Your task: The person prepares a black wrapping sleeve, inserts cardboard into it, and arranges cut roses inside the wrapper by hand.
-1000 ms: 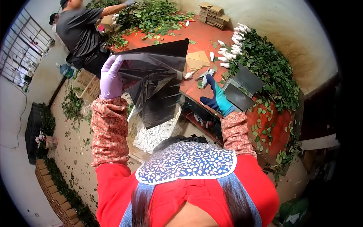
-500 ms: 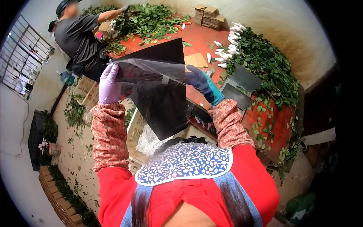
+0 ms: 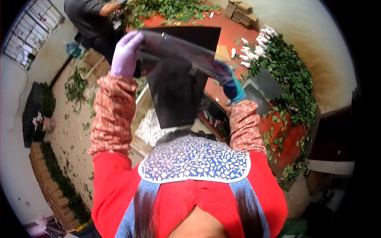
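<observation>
My left hand (image 3: pixel 126 54), in a lilac glove, is raised and closed on the upper left end of a clear plastic sheet (image 3: pixel 178 50). The film stretches across to my right hand (image 3: pixel 233 85), in a blue and teal glove, which grips its right end; the fingertips are partly covered by film. A large black sheet (image 3: pixel 178 101) hangs at a tilt with the clear one, its upper edge rising behind it. I cannot tell whether the two sheets are joined. Below them, a pale crate (image 3: pixel 143 97) holds crumpled white material (image 3: pixel 150 129).
Leafy stems with white-wrapped heads (image 3: pixel 258 49) are heaped on the red table (image 3: pixel 278 152) at right, near a grey panel (image 3: pixel 268 83). Folded cardboard (image 3: pixel 240 15) stands at the back. A co-worker (image 3: pixel 93 27) stands at upper left. Leaves litter the floor (image 3: pixel 73 135).
Both hands and the sheets sit higher and further right in view, and the film now slopes down to the right. The view has shifted, so the co-worker is partly cut off.
</observation>
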Demonstrator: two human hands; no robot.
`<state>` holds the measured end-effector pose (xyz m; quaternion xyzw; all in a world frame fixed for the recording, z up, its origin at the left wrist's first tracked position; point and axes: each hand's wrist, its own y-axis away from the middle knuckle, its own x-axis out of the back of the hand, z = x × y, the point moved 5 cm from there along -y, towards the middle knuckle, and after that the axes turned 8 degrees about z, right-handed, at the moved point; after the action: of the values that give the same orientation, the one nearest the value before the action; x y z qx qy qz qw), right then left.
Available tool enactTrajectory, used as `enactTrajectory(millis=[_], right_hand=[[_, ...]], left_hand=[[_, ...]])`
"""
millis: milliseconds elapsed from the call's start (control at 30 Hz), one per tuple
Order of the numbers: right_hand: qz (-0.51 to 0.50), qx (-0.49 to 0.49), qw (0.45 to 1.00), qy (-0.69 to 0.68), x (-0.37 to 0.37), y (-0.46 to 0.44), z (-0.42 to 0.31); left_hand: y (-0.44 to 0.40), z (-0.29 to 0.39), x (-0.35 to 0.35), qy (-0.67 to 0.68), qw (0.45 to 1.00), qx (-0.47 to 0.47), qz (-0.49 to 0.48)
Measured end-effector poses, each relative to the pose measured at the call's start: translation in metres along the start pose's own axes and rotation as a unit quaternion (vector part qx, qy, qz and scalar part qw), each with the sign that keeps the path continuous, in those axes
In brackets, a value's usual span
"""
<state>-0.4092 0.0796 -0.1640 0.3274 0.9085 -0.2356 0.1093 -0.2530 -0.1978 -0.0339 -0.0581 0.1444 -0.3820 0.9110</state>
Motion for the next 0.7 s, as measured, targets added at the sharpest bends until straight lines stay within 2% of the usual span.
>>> enactTrajectory(millis=[67,100,133,167,200,267,300,333,367,400,533,567,600,700], right_hand=[[-0.017,-0.123,0.990,0.064,0.008,0.001,0.015],[-0.060,-0.184,0.977,0.093,0.014,0.003,0.013],[-0.010,-0.250,0.968,0.025,0.021,0.009,0.011],[-0.015,-0.254,0.960,0.113,0.043,0.014,0.017],[-0.022,-0.247,0.948,0.201,0.068,0.014,0.022],[0.110,-0.218,0.943,0.226,0.105,0.019,0.010],[0.153,-0.193,0.945,0.216,0.113,0.019,0.000],[0.199,-0.165,0.944,0.204,0.111,0.015,-0.021],[0.202,-0.101,0.945,0.236,0.102,0.011,-0.037],[0.222,-0.053,0.953,0.197,0.076,0.007,-0.060],[0.103,0.073,0.962,0.241,0.009,-0.011,-0.096],[0.083,0.089,0.949,0.292,-0.013,-0.014,-0.106],[0.063,0.103,0.932,0.342,-0.035,-0.018,-0.118],[-0.019,0.242,0.855,0.458,-0.080,-0.037,-0.132]], left_hand=[[-0.004,-0.003,-0.003,0.007,1.000,0.006,-0.025],[0.005,0.008,-0.011,-0.006,0.999,0.032,-0.036],[0.012,0.013,-0.015,-0.018,0.997,0.055,-0.047],[-0.007,-0.010,0.001,0.014,0.998,0.025,-0.064],[-0.001,-0.004,-0.005,-0.016,0.996,-0.004,-0.089],[-0.006,-0.013,0.006,-0.052,0.997,0.004,-0.048],[-0.003,-0.015,0.000,-0.011,0.996,0.006,-0.086],[0.002,-0.008,-0.007,-0.029,0.994,-0.018,-0.100],[0.005,-0.008,-0.007,-0.022,0.996,0.000,-0.085],[0.007,-0.009,-0.009,-0.016,0.997,0.019,-0.072],[0.005,-0.016,-0.011,-0.025,0.994,0.032,-0.103],[0.000,-0.021,-0.009,-0.051,0.994,-0.010,-0.101],[0.004,-0.018,-0.016,-0.079,0.991,-0.007,-0.105],[0.014,-0.024,-0.031,-0.085,0.991,0.003,-0.102]])
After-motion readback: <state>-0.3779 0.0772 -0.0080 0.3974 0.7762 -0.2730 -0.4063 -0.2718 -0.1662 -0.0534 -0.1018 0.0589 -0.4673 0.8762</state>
